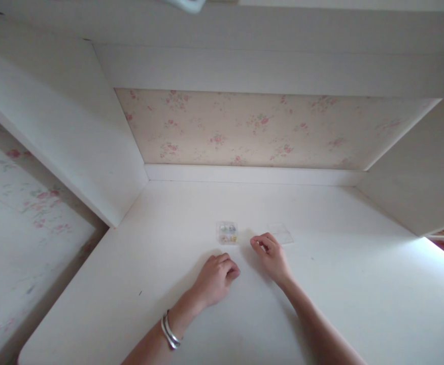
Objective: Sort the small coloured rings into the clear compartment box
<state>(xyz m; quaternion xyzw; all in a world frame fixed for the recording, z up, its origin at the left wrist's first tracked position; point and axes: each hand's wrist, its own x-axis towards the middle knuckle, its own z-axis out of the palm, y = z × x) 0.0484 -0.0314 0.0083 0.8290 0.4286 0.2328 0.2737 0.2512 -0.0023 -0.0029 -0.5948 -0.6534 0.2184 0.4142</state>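
Observation:
A small clear plastic box (227, 233) with several compartments lies on the white desk; tiny pale, grey and yellow pieces sit inside it. Just in front of it, my left hand (216, 276) rests with fingers curled together, and a dark speck shows at its fingertips. To the right of the box, my right hand (271, 256) holds thumb and forefinger in a pinch. Whatever either hand holds is too small or hidden to make out. Behind my right hand lies a flat clear plastic lid (280, 233), apart from the box.
White side panels (103, 152) bound the desk (191, 203) at left and right, with floral wallpaper (237, 129) behind. A shelf (244, 30) overhangs the back. A small dark sliver (140, 293) lies on the desk at left. My left wrist wears a silver bangle (170, 332).

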